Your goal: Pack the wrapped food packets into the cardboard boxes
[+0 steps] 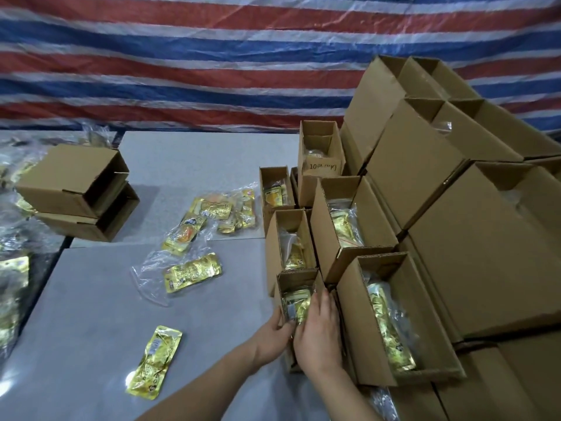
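A narrow open cardboard box [296,279] stands near the table's front, with a gold wrapped packet [296,308] partly inside it. My left hand [277,331] grips the box's near left side. My right hand [318,326] lies over the box opening, its fingers on the gold packet. Loose gold packets lie on the grey table: one near the front [154,361], one in clear wrap at the middle [192,271], and a cluster farther back [212,218]. Other open boxes to the right hold packets, such as the big one [391,326] beside my right hand.
A tall stack of cardboard boxes [455,177] fills the right side. Two empty boxes [73,189] lie stacked on their sides at the back left. More packets in clear bags [12,287] sit at the left edge. A striped tarp [182,56] hangs behind the table.
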